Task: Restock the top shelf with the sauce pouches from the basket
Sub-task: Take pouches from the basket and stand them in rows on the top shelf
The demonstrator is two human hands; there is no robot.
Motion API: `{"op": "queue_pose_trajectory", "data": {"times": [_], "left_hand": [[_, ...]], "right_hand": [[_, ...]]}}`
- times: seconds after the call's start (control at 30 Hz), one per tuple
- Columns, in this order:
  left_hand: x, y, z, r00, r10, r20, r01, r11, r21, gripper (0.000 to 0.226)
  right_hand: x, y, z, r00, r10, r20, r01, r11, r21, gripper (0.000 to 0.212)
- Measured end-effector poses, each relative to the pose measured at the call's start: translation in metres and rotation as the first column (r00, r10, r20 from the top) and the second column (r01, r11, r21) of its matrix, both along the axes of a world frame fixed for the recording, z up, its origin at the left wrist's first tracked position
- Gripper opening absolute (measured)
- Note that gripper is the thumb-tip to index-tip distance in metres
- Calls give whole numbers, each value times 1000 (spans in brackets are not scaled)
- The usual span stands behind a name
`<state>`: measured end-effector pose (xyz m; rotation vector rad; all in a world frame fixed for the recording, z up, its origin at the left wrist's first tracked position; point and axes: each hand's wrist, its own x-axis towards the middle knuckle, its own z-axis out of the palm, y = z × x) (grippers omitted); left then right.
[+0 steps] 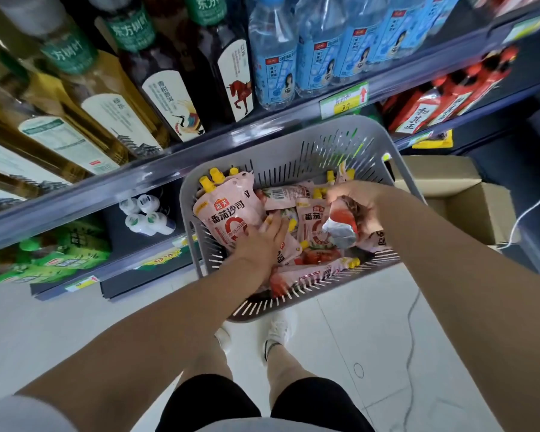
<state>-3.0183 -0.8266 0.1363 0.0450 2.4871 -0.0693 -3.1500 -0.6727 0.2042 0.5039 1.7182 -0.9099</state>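
Note:
A grey slotted basket (296,169) stands on the floor below me, holding several pink sauce pouches with yellow caps. My left hand (262,241) grips the lower part of a stack of upright pouches (223,213) at the basket's left side. My right hand (360,204) is closed around another pouch (340,226), whose silver base points toward me, lifted a little above the pile. The top shelf is out of view.
Shelves run along the left and far side with tea bottles (156,82), water bottles (321,48) and red packs (443,98). An open cardboard box (459,198) sits right of the basket, with a white cable (533,207) beside it. My feet stand on white tiles just behind the basket.

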Motion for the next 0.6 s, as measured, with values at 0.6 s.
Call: {"op": "queue_pose_trajectory", "data": {"times": [0.6], "left_hand": [[-36, 19, 6, 997, -38, -73, 12, 945, -327, 91]], "right_hand": [[25, 5, -1, 997, -45, -69, 44, 999, -25, 26]]}}
